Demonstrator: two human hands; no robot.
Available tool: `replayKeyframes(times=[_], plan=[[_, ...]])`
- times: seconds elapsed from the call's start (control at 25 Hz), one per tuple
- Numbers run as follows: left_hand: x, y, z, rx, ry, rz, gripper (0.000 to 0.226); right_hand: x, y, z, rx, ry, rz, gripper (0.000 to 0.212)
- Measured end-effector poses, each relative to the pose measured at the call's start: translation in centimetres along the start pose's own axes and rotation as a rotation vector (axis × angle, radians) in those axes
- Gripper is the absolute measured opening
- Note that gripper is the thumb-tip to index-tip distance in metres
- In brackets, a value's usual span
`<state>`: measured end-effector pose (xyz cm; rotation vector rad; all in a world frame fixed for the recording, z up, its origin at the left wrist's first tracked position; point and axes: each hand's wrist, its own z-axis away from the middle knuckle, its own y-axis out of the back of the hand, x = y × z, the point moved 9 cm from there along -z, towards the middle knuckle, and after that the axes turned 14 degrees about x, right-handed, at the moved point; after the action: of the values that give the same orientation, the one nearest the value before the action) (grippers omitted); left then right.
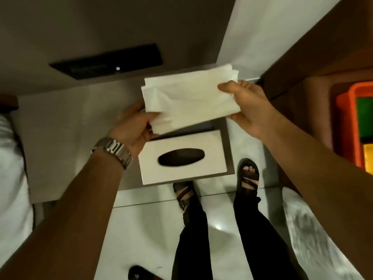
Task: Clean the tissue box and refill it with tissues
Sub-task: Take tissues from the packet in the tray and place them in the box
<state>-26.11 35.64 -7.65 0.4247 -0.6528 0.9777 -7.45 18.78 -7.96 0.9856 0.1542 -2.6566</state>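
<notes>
While L hand [133, 128] & R hand [248, 106] pinch tissue stack [189, 100] ends, its long axis runs left-right, over tissue box [181, 172].

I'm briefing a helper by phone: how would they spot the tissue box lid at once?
Start at the grey table. Just below the tissue stack that the left hand and right hand hold, the lid lies flat on the grey box. Alone among the white things, it has a dark oval slot.
</notes>
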Motion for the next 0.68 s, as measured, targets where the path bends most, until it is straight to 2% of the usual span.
replayKeyframes(times=[0.08,0.16,0.4,0.44,0.56,0.68], plan=[[-0.5,1.2,-2.3,0.024,-0.021,-0.011,0.020,1.3,-1.5,-1.9,0.007,-0.002,0.021,0.033],[-1.6,2.1,-4.8,0.049,-0.024,-0.041,0.023,3.0,-2.4,-3.8,0.012,-0.012,0.060,0.037],[-6.2,4.2,-10.4,0.227,0.061,-0.237,0.025,7.2,-3.6,-7.4,0.015,0.091,0.474,0.015],[-6.4,4.5,-10.7,0.254,0.059,-0.262,0.022,7.2,-3.6,-7.6,0.044,0.135,0.554,0.017],[-5.8,5.6,-11.2,0.355,-0.014,-0.391,0.013,6.4,-3.9,-7.9,0.166,0.299,0.832,0.040],[-4.5,6.7,-11.1,0.463,-0.105,-0.540,0.018,5.7,-4.5,-7.6,0.216,0.408,0.964,0.042]])
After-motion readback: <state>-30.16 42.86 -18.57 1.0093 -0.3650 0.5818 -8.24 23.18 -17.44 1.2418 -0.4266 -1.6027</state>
